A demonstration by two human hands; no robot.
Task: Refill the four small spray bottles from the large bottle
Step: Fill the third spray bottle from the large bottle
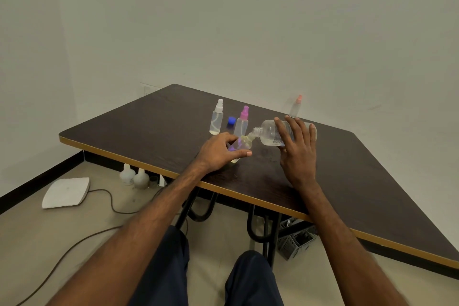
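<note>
So that it fills, a small bottle [242, 144] is clasped in the left hand's [218, 151] curled fingers [228, 137] below the large bottle's [270, 133] neck, tipped by the right hand's [298, 154] spread fingers [282, 129].

Head-worn camera looks down across the table [149, 126].

1. The left hand [221, 150] holds a small uncapped spray bottle [242, 144], thumb and fingers curled round it, with the bare forearm stretched forward.
2. The right hand [298, 151] grips the tilted large bottle [270, 133], fingers spread across its body and the back of the hand facing the camera.
3. Both bare arms reach forward, the hands near each other but apart.
</note>
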